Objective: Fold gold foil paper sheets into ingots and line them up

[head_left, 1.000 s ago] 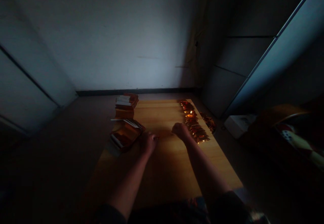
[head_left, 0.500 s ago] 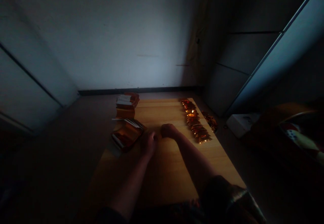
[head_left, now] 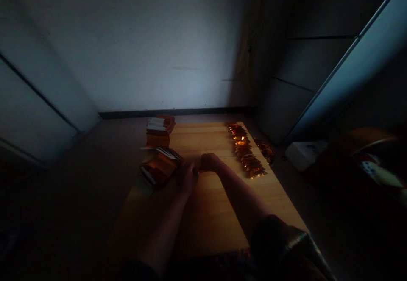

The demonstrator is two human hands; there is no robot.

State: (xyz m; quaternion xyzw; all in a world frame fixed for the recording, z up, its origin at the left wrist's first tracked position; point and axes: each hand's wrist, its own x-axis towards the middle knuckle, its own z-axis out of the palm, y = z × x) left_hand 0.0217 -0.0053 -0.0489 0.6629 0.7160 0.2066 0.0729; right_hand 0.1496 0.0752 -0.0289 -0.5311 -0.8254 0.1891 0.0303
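My left hand [head_left: 187,177] and my right hand [head_left: 210,162] are close together over the middle of the wooden table [head_left: 210,141]. Both have their fingers closed. A small orange-brown piece of foil paper [head_left: 200,171] shows dimly between them; most of it is hidden by the fingers. Just left of my left hand lies a loose stack of shiny copper-gold foil paper [head_left: 161,166] with white edges. On the table's right side runs a row of folded foil paper pieces [head_left: 243,149], overlapping one another.
More foil paper [head_left: 157,124] lies in a bundle at the table's far left corner. Other folded foil pieces [head_left: 264,150] are beyond the right edge. A white box [head_left: 302,154] stands on the floor to the right. Behind the table is a pale wall [head_left: 165,52].
My hands have drawn slightly closer together, the right one shifting a little left. A bit of orange foil paper now shows between them. The stacks have stayed put.
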